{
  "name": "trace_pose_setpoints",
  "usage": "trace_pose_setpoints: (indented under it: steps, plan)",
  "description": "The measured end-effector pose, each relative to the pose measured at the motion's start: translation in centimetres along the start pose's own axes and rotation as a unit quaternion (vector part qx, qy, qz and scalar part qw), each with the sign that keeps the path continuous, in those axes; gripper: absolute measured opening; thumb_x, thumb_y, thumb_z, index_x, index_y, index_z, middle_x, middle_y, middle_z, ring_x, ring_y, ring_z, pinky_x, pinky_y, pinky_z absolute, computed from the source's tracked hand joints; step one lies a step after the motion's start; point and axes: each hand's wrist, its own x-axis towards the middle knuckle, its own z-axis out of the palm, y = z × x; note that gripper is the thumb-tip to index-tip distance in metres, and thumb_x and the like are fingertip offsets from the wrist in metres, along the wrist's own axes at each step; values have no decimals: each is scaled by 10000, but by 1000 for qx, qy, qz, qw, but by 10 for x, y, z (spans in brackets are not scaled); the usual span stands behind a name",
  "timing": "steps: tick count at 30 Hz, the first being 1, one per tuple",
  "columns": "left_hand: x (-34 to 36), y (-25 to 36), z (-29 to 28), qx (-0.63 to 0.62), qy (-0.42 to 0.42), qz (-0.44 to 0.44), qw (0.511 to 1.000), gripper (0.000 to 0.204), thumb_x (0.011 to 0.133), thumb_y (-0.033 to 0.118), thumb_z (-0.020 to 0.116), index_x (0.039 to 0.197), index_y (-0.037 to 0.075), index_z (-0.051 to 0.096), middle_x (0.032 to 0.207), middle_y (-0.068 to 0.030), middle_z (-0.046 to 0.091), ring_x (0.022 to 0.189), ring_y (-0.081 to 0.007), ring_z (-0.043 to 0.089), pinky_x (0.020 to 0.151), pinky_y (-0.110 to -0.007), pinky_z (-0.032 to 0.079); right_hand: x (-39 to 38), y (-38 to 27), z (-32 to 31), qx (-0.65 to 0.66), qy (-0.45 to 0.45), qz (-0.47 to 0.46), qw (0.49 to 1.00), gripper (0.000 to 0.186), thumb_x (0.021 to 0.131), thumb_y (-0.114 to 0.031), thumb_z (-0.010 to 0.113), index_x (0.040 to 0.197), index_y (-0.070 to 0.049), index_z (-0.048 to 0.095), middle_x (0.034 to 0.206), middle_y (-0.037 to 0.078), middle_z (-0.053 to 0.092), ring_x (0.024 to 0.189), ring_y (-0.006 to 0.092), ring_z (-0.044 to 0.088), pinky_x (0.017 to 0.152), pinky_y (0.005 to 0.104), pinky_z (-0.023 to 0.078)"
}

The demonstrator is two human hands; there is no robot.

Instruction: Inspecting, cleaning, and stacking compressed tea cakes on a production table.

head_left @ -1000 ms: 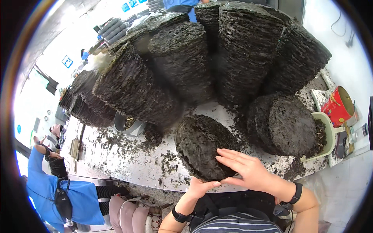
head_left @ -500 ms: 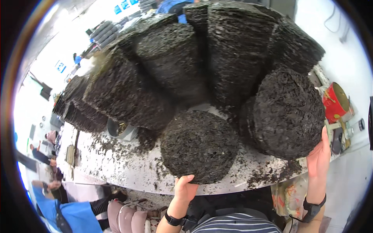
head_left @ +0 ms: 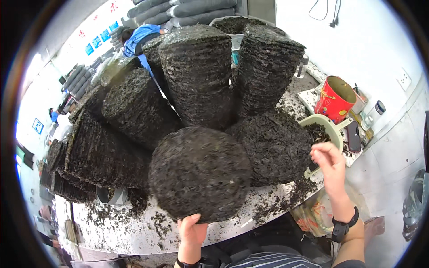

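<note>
My left hand (head_left: 192,230) grips the near edge of a round, dark dried seaweed disc (head_left: 201,174), its thumb lying on the top face. That disc appears tilted toward me above the table. Behind its right side lies a second dark seaweed disc (head_left: 275,147), partly covered by the first. My right hand (head_left: 330,167) is raised just right of this second disc, in front of a pale green scoop-like container (head_left: 333,129) with dark flakes inside. Its fingers are curled with the tips together; whether a small bit is between them is hidden.
Tall seaweed stacks (head_left: 194,80) stand in an arc behind the discs. Loose flakes litter the white table (head_left: 129,239). A red tin (head_left: 335,100), a dark phone-like object (head_left: 353,136) and a lidded jar (head_left: 373,115) are at right. Another person in blue (head_left: 140,38) bends beyond the stacks.
My right hand has come off the right disc's edge and curled its fingers. The left disc now looks larger and overlaps the right one. The view has shifted, showing the pale green container.
</note>
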Motion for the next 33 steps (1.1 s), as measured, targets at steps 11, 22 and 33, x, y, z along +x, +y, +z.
trace_pose_setpoints:
  steps: [11, 22, 33]
  plan:
    - [-10, -33, 41, 109, -10, -32, 994, 542, 695, -8, 554, 1229, 55, 482, 1180, -115, 550, 1118, -308, 521, 982, -525, 392, -4, -33, 64, -259, -102, -337, 899, 121, 711, -82, 727, 809, -87, 657, 729, 14, 611, 623, 164, 586, 537, 282, 435]
    - [-3, -28, 46, 63, 35, 10, 997, 503, 726, 22, 518, 1225, 67, 481, 1158, -107, 543, 1091, -299, 526, 947, -519, 419, 10, 6, 22, 166, -8, 47, 985, 176, 860, -87, 587, 1019, -13, 573, 876, 42, 602, 773, 129, 598, 700, 248, 484]
    - [53, -26, 144, 742, -327, 315, 494, 676, 634, 102, 755, 1240, 93, 455, 1419, -193, 325, 1333, -362, 283, 1103, -486, 198, -38, 107, -20, 284, 183, 278, 899, 368, 896, -213, 543, 1234, -77, 489, 1206, 46, 504, 1112, 204, 479, 933, 385, 389]
